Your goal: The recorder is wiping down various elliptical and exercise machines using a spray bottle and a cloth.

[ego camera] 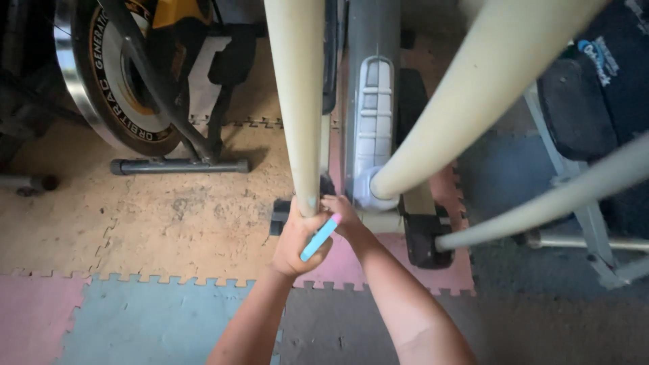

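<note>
down on the floor, interlocking foam mats (pixel 135 223) spread wide, tan and speckled in the middle, pink and pale blue squares nearer the camera, their toothed edges meshing, a darker grey patch at bottom centre. upper left, an exercise bike's flywheel (pixel 108 74), a shiny metal disc with a ring of dark lettering around a pale band and a yellow panel above it, stands on a black tubular foot (pixel 179 165). centre frame, a grey machine with a ribbed pale plastic pedal plate (pixel 373 128) runs up and away. three smooth cream tubes cross the view: one upright pole (pixel 297 101), one thick slanted tube (pixel 473 94), one thinner on the right (pixel 561 199). far right, a dark padded seat (pixel 595 88) carries a small blue and white label near its top edge.

now the hands, both arms reaching forward from below. the left hand (pixel 297 243) is wrapped closed around the bottom end of the upright pole. the right hand (pixel 341 213) sits just beside it, fingers curled at the pole's base; its grip i cannot tell. a light blue marker-like stick (pixel 319 238) with a pink tip lies slanted across the left hand, between the two hands.
</note>
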